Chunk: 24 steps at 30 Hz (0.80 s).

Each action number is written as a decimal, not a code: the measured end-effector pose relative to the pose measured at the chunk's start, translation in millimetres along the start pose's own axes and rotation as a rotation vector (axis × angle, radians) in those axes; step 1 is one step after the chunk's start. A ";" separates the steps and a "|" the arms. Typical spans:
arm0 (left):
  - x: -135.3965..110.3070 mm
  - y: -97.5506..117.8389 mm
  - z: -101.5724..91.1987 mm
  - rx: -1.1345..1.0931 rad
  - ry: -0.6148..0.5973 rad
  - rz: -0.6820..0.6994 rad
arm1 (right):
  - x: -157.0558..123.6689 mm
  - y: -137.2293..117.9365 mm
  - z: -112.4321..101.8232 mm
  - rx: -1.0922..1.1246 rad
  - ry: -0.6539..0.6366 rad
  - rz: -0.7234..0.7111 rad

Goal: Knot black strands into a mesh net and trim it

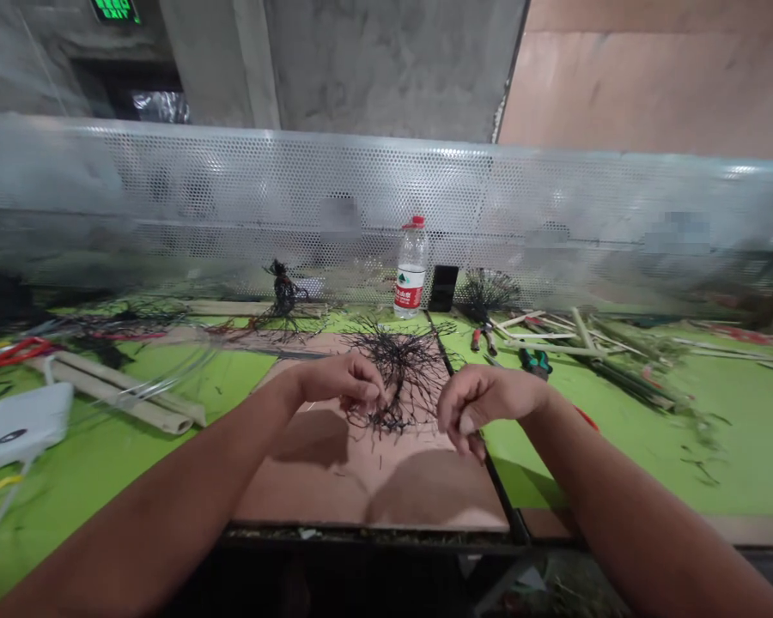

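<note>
A tree-shaped bundle of twisted black wire stands on the pinkish board in front of me, its thin branches spread at the top and its lower strands fanned out. At its left side is my left hand, thumb and fingers pinched together among the outer wire strands. My right hand is on the other side, closer to me, with curled fingers beside the strand ends. What either pinch holds, if anything, is too small to make out.
A water bottle and a dark phone stand by the perforated metal screen. Red-handled pliers, a green-black tool and stalks lie right. Left are bamboo tubes, a white device and another wire bundle.
</note>
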<state>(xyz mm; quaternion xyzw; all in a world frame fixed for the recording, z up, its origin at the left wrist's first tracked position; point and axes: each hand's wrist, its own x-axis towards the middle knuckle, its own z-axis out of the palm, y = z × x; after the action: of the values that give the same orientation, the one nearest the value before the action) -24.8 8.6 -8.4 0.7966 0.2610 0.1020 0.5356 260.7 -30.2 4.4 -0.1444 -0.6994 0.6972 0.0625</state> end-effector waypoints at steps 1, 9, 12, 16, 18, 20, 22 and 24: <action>0.0 2.3 1.9 0.033 -0.074 -0.011 | 4.0 2.6 1.3 0.011 -0.045 0.043; 10.6 -11.9 -10.5 0.284 0.188 0.030 | 29.7 16.5 12.0 -0.076 -0.132 0.145; 15.1 -12.2 -2.6 0.284 0.098 0.061 | 38.1 19.6 17.8 -0.050 0.002 0.047; 21.7 2.7 25.1 0.057 0.020 0.194 | 49.5 25.4 18.7 0.036 0.267 -0.098; 22.6 10.1 34.1 0.021 0.009 0.155 | 51.7 27.2 16.8 0.054 0.325 -0.093; 20.2 14.0 33.9 0.110 0.053 0.076 | 51.1 27.2 15.1 0.067 0.370 -0.066; 15.4 13.5 25.4 0.228 0.093 0.001 | 49.1 25.7 14.4 0.078 0.400 -0.047; 10.2 9.4 12.8 0.279 0.092 -0.046 | 46.7 24.0 14.3 0.076 0.409 -0.048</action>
<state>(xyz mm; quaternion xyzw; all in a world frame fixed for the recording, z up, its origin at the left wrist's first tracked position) -7.7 1.0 -6.3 0.8515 0.3154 0.0890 0.4093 214.9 -30.8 -25.0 -0.2638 -0.6484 0.6778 0.2249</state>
